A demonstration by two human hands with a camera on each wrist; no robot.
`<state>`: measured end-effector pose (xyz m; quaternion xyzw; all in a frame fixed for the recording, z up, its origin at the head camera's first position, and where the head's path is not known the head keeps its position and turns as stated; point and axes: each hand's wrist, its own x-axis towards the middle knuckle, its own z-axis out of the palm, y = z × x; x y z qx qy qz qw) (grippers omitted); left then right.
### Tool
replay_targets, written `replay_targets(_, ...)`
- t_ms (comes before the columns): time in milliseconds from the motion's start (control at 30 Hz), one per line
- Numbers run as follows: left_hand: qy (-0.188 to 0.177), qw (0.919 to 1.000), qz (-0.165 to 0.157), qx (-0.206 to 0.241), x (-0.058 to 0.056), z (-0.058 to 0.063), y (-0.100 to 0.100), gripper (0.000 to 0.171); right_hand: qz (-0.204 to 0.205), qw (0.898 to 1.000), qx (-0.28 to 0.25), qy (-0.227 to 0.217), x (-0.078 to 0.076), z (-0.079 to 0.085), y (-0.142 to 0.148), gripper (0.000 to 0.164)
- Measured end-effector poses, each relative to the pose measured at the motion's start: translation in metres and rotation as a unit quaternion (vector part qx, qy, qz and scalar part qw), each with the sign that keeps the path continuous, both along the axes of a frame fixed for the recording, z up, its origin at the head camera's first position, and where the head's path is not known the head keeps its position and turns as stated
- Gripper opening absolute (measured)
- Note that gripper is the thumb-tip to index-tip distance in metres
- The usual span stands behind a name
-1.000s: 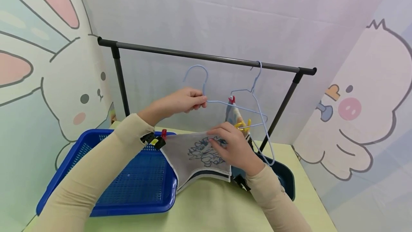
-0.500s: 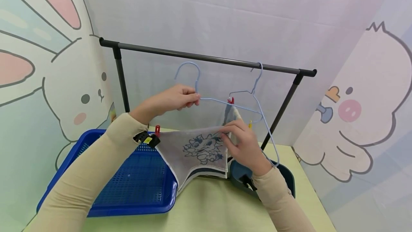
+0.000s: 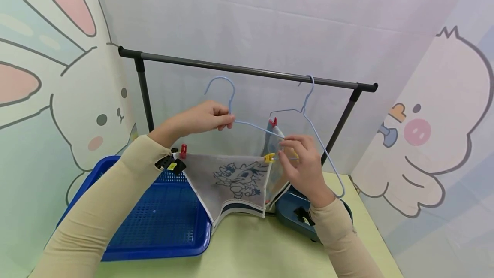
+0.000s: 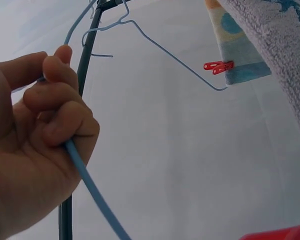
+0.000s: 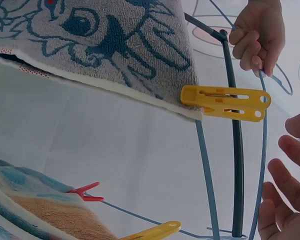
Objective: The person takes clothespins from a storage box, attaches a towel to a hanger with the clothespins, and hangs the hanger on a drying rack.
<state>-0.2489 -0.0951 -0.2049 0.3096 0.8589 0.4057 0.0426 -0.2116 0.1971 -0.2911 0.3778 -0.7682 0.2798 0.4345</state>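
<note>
My left hand (image 3: 206, 119) grips a blue wire clothes hanger (image 3: 251, 124) just below its hook, fingers curled round the wire in the left wrist view. A grey towel (image 3: 239, 179) with a blue cartoon print hangs from this hanger. A red clothespin (image 3: 183, 151) is on the towel's left corner, and a yellow clothespin (image 5: 225, 102) clips the right corner to the lower bar. My right hand (image 3: 305, 168) is at the hanger's right shoulder. In the right wrist view its fingers (image 5: 285, 180) are spread and loosely bent, fingertips right beside the wire.
Behind, a second blue hanger (image 3: 313, 128) hooks over the dark rack rail (image 3: 216, 65), bearing a multicoloured towel (image 3: 275, 179) with a red clothespin (image 3: 273, 122). A blue basket (image 3: 154, 253) stands left on the table (image 3: 251, 252), and a dark green bin (image 3: 295, 222) at right.
The held hanger and towel have shifted left with my left hand. My right hand has moved from in front of the towel up and right to the hanger's shoulder, uncovering the yellow clothespin.
</note>
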Motion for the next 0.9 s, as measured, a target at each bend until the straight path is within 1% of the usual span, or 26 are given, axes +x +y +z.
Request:
replay_targets(133,0.007,1.0,-0.001,-0.004,-0.003,-0.001,-0.003,0.028,-0.027,1.0,-0.007,-0.015,0.0,0.0,0.001,0.026)
replay_targets(200,0.01,0.9999,-0.001,-0.001,-0.004,-0.001,-0.005,0.027,-0.035,0.999,-0.008,-0.03,0.001,0.0,0.001,0.027)
replay_targets(333,0.018,0.9998,-0.004,0.002,-0.006,0.0,-0.007,0.024,-0.05,0.998,-0.008,-0.043,0.005,-0.001,-0.001,0.027)
replay_targets(433,0.021,0.9997,-0.013,0.009,-0.009,-0.001,-0.007,0.02,-0.057,0.998,-0.009,-0.038,0.007,-0.002,-0.003,0.022)
replay_targets(567,0.028,0.999,-0.028,0.018,-0.013,-0.003,-0.005,0.014,-0.062,0.997,-0.021,-0.04,0.008,-0.002,-0.005,0.009)
replay_targets(667,0.049,0.9983,-0.029,0.016,-0.015,-0.005,-0.003,0.014,-0.062,0.997,-0.03,-0.043,0.008,-0.001,-0.006,0.005)
replay_targets(733,0.067,0.9973,-0.024,0.018,-0.016,-0.005,-0.001,0.015,-0.062,0.997,-0.032,-0.042,0.009,0.0,-0.007,0.006)
replay_targets(900,0.11,0.9937,-0.001,0.023,-0.019,-0.008,0.003,0.015,-0.069,0.996,-0.039,-0.039,0.009,0.001,-0.008,0.007)
